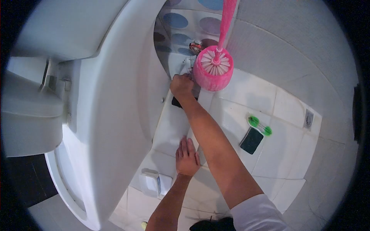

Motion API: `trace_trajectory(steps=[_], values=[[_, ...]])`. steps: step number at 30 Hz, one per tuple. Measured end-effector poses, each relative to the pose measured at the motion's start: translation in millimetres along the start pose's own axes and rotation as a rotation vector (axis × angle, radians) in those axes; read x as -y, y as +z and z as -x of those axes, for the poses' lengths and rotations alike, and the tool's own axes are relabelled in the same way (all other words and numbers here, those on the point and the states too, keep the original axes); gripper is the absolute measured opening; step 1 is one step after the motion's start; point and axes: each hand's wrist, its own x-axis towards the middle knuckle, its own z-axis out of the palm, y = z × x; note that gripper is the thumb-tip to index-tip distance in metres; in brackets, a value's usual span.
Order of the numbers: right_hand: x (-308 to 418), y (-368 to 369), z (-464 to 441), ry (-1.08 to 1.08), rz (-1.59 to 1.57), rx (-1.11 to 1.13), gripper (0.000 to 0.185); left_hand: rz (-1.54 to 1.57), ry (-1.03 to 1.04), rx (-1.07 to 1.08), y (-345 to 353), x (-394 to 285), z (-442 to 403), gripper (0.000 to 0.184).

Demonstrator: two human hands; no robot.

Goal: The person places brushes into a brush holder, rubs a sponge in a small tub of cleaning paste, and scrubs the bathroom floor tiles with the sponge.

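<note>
Along the pale tiled ledge [169, 129], beside the white ceramic fixture [123, 115], I judge the work to be under way and not concluded: both hands are down at it. Right hand [182, 87]: at the far end, fingers curled downward near a white item [187, 66], just left of the pink brush holder [213, 81]. Fingertips are hidden; I cannot tell whether they grip anything. A black pad [178, 102] shows partly beneath the wrist. Left hand [187, 157]: open, palm down on the ledge, nothing visible in it. Untouched: a green-bristled brush [266, 131] and a dark sponge [251, 141] on the floor tiles to the right, and a white container [149, 183] near the left wrist. Which portion is finished, I cannot certify.
</note>
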Motion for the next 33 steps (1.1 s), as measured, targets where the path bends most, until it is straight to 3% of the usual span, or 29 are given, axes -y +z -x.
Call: trace_trajectory(steps=[3,5,6,8,11,13,14,16,19,23,25,27,29,31,33], values=[[-6.7,-0.2,5.1,-0.042,-0.075,0.083,0.025,0.0,0.0,-0.011,-0.5,0.9,0.9,0.066],[-8.2,-22.5,32.2,-0.03,-0.349,0.008,0.022,0.009,0.006,-0.007,-0.1,0.6,1.6,0.066],[-9.7,-30.9,45.2,-0.029,-0.342,0.007,0.022,0.009,0.015,-0.019,0.6,2.0,1.6,0.066],[-12.1,-48.1,71.5,-0.235,-0.554,-0.069,0.021,0.007,0.023,-0.029,0.7,2.2,-0.4,0.066],[-20.4,-93.2,115.5,-0.393,-0.578,-0.123,0.02,0.025,0.006,-0.003,-0.5,1.2,-0.4,0.063],[-32.8,-122.4,130.8,-0.547,-0.243,-0.258,0.024,-0.004,0.006,0.007,-2.1,-0.1,-1.2,0.066],[-40.2,-133.6,129.2,-0.545,-0.241,-0.257,0.024,-0.002,0.006,0.009,-2.7,-0.5,-1.2,0.066],[-54.7,-153.7,112.3,-0.534,0.137,-0.388,0.031,-0.004,-0.004,0.019,-3.6,-0.6,-2.2,0.066],[-78.6,-166.6,89.4,-0.623,0.353,-0.507,0.041,-0.006,0.01,-0.02,-1.5,0.3,-2.1,0.066],[-104.6,-171.8,101.2,-0.568,0.358,-0.48,0.044,0.015,-0.007,0.008,-3.0,-0.5,0.1,0.062],[-130.0,-188.8,128.4,-0.78,0.23,-0.533,0.039,0.023,0.003,0.029,-5.2,-0.9,-0.8,0.063],[-186.8,-182.0,152.1,-0.494,0.145,-0.488,0.045,-0.009,0.001,-0.011,-2.8,-1.2,-0.9,0.063],[-245.7,-158.6,170.7,-0.099,0.207,-0.089,0.052,-0.009,0.0,-0.013,-2.5,0.1,-1.3,0.063],[-280.6,-130.8,187.1,-0.026,0.433,-0.132,0.057,-0.015,0.001,-0.009,-2.6,0.5,-0.8,0.063],[-294.8,-128.3,183.6,0.013,0.374,-0.03,0.053,0.0,-0.007,0.006,-2.7,-0.1,-0.9,0.064]])
